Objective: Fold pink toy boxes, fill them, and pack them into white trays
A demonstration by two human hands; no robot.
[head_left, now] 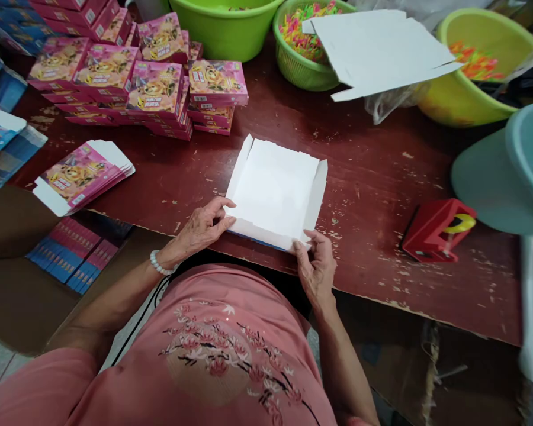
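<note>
A partly folded cardboard box lies at the table's front edge, white inside, with a strip of blue showing under its near side. Its left, right and near walls stand partly raised, while the far edge looks flat. At the near left corner, my left hand pinches the wall between thumb and fingers. My right hand grips the near right corner, its thumb on the inner face. A beaded bracelet circles my left wrist.
Stacked pink boxes and flat pink cartons are at the left. Behind are a green tub, a green basket of colourful pieces and a white cardboard sheet. A red tape dispenser and blue-grey bucket stand right.
</note>
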